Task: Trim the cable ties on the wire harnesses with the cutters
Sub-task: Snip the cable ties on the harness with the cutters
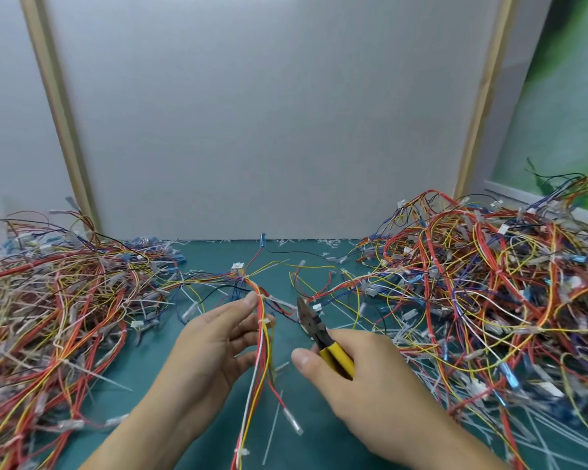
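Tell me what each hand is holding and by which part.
The right hand grips the cutters by their yellow handles. The left hand holds a wire harness mid-bundle.

**Upper limbs of the person, head view.** Left hand (pixel 218 337) and right hand (pixel 350 374): both bare, the surface smooth, with faint creases at the finger joints and light folds at the wrist. The nails are short and rounded, paler than the skin around them. One shows on the uppermost left fingertip (pixel 252 299), another on the right thumb (pixel 301 359). Left forearm (pixel 143 432) and right forearm (pixel 431 439): bare from the wrist as far as the view reaches, slender, widening evenly away from the wrist. All outlines are slightly soft with blur.
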